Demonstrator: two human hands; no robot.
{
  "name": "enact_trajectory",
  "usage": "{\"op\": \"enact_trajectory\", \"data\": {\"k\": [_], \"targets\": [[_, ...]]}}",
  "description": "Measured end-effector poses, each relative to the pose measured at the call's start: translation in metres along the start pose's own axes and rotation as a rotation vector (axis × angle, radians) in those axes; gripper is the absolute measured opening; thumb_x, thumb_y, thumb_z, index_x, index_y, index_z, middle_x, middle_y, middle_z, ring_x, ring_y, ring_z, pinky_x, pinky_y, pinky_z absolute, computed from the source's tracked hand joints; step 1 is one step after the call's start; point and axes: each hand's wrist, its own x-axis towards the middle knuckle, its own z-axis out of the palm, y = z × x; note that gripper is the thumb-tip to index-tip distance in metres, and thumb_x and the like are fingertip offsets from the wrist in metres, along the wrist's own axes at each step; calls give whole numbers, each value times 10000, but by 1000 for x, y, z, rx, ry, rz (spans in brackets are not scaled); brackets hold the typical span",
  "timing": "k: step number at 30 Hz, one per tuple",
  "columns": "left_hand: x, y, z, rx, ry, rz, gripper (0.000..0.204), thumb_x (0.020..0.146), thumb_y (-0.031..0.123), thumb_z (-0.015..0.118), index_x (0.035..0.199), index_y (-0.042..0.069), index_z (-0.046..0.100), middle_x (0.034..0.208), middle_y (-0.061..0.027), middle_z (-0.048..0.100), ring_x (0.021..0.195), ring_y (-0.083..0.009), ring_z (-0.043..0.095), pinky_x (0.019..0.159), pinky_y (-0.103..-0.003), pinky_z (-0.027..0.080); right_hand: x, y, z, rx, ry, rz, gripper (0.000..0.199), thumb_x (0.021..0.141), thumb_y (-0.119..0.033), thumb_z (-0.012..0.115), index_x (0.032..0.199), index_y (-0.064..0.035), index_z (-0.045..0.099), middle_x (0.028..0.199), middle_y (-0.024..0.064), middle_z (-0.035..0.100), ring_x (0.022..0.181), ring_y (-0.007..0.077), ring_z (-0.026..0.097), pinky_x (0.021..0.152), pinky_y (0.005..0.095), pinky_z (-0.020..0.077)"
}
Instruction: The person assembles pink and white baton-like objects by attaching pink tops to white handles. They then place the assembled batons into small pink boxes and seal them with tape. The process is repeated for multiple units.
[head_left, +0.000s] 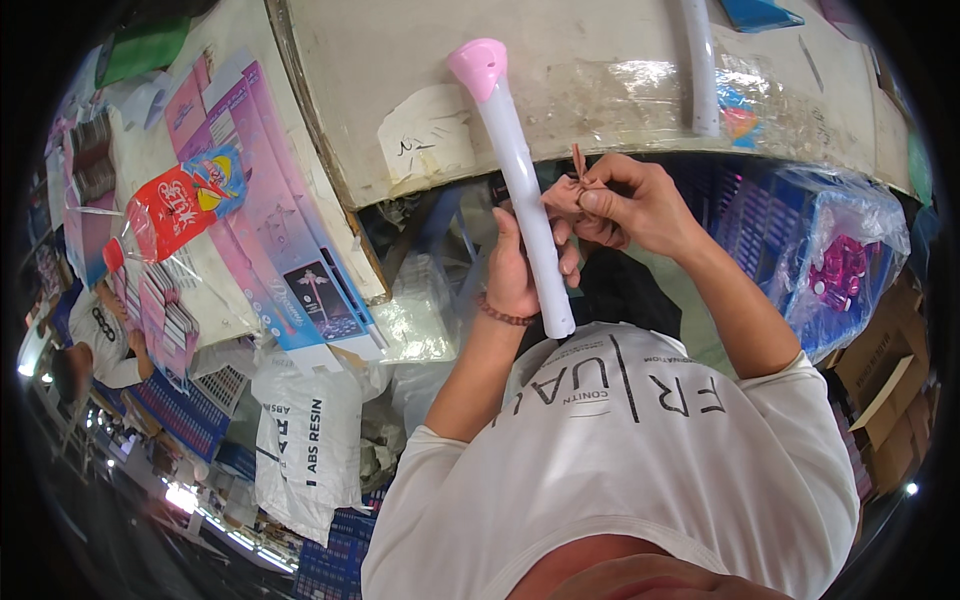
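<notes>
Over left of the worn workbench (370, 50), there's a red-and-blue snack bag (178, 210) beside pink-and-blue printed packaging (275, 225)! Below the bench's left end slumps a white sack (308, 450); below its right, magenta pieces (842, 272) glint in clear plastic (885, 208), cardboard cartons (888, 395) nearby.

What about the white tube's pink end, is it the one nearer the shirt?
No, the pink end of the white tube is out over the table, with the plain end nearer the shirt.
</notes>
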Motion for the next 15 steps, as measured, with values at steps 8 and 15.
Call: {"op": "enact_trajectory", "data": {"k": [8,15], "targets": [[-3,0,-13,53,35,26,630,911,650,356,1145,85,507,774,-79,580,582,-244,607,508,-388,511,6,4,1,-32,52,-16,230,896,-197,674,916,23,610,668,36,601,542,73,527,439,233,418],[-7,2,-19,42,94,32,569,958,590,312,1095,71,503,794,-147,643,544,-272,623,474,-383,507,30,-3,-7,-22,73,-84,228,903,-197,666,940,25,632,698,29,622,568,73,551,447,226,424]]}}
